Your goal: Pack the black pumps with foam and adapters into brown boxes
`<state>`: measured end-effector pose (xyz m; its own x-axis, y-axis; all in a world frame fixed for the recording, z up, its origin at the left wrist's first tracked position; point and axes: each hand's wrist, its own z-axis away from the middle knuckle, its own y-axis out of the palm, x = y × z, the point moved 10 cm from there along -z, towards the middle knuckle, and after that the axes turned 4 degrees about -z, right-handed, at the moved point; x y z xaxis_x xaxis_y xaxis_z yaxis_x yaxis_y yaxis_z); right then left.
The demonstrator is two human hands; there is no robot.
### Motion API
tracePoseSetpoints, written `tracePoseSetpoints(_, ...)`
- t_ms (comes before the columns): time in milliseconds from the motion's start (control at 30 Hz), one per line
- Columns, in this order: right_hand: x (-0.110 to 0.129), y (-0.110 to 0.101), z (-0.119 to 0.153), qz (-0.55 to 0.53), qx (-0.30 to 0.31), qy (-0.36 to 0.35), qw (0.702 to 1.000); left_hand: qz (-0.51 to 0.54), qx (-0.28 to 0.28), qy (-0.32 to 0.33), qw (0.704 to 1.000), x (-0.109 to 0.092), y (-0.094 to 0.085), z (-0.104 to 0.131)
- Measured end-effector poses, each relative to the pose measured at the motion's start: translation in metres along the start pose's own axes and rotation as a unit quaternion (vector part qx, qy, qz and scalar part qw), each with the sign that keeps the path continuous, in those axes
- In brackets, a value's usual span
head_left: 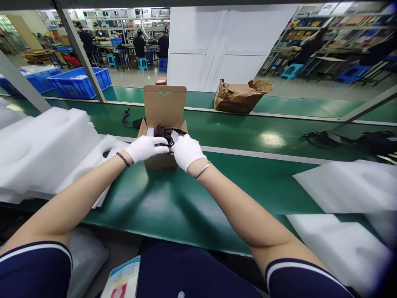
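An open cardboard box [164, 105] stands on the green work surface, its lid flap raised at the back. Inside its mouth lies a coiled black cable [167, 135], beside white packing pieces. My left hand [144, 149], in a white glove, reaches over the box's left front edge, with thumb and fingers closed around the near loops of the cable. At the right front corner my right hand [188, 153], also gloved, is curled against the cable. Its fingertips are partly hidden. Just behind the box's left side rests a black power adapter [138, 123] with its cord.
White foam blocks [46, 145] are piled at the left, and more foam pieces [350, 186] lie at the right. A brown paper bag [238, 97] sits at the back. Blue crates [77, 85] stand far left. Black cables [335, 138] lie right. Several people work in the background.
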<state>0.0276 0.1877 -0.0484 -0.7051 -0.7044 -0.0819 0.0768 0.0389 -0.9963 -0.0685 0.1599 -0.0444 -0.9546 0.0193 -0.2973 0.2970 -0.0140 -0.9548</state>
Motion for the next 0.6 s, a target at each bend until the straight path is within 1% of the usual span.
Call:
tracePoseSetpoints(67,0.000,-0.004,-0.001,0.032,-0.022,-0.019,0.999,-0.007,-0.039,-0.003,0.999,0.001,-0.009,-0.013)
tracePoseSetpoints(167,-0.006,-0.010,-0.001,0.051,-0.045,-0.026,0.997,-0.097,-0.055,0.020,0.994,0.002,-0.015,-0.030)
tracePoseSetpoints(200,-0.010,-0.011,-0.002,0.050,-0.043,-0.019,0.998,-0.135,-0.048,0.032,0.989,0.001,-0.012,-0.034)
tracePoseSetpoints(233,-0.013,-0.011,-0.003,0.049,-0.035,-0.009,0.998,-0.171,-0.030,0.047,0.984,0.000,-0.006,-0.037)
tracePoseSetpoints(300,-0.017,-0.012,-0.007,0.052,-0.011,-0.004,0.999,-0.220,0.014,0.075,0.973,-0.005,0.012,-0.039)
tracePoseSetpoints(367,-0.013,-0.016,-0.012,0.064,0.005,-0.034,0.997,-0.242,0.039,0.094,0.965,-0.011,0.028,-0.038)
tracePoseSetpoints(467,0.001,-0.021,-0.017,0.084,0.028,-0.107,0.990,-0.233,0.042,0.118,0.964,-0.021,0.039,-0.034)
tracePoseSetpoints(533,0.006,-0.021,-0.018,0.096,0.044,-0.129,0.986,-0.217,0.059,0.153,0.962,-0.027,0.044,-0.029)
tracePoseSetpoints(567,0.008,-0.021,-0.018,0.104,0.045,-0.133,0.985,-0.195,0.061,0.163,0.965,-0.028,0.043,-0.026)
tracePoseSetpoints(600,0.010,-0.020,-0.017,0.112,0.045,-0.137,0.983,-0.158,0.053,0.158,0.973,-0.026,0.039,-0.024)
